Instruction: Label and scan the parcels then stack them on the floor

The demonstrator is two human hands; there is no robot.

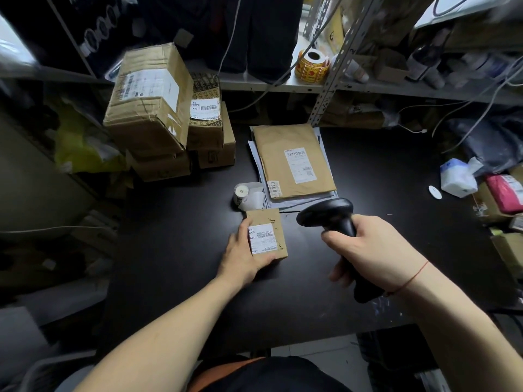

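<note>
Head view: left hand grips box at table centre. Right hand wraps scanner, at box's 3 o'clock. Label roll touching box at 12. Envelopes at 1, cartons at 10.

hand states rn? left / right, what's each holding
Left hand: grips the small labelled parcel on the black table.
Right hand: grips the barcode scanner, head aimed toward that parcel.
</note>
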